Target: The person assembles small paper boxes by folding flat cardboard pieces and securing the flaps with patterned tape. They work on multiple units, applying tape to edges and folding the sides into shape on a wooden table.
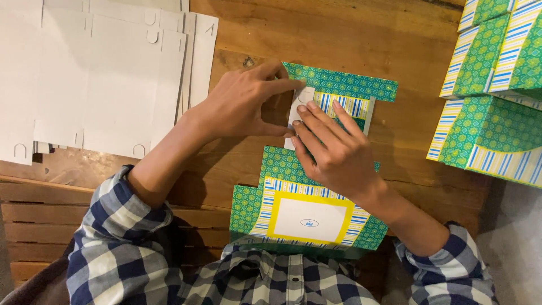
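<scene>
Folding looks like the step you're on: the green patterned box blank (305, 197) lies flat on the wooden tabletop (395, 34) right in front of you, and both hands are working its far end. Your left hand (240, 104) arches over from the left, thumb and fingers pinched on the white tab (299, 101). Your right hand (336, 152) lies flat, fingers pressing down on the striped panel just beside it, so no closed grip there. I'd guess the next move needs that tab lined up carefully. Plain white blanks (96, 73) sit far left, finished boxes (491, 90) stacked far right.
</scene>
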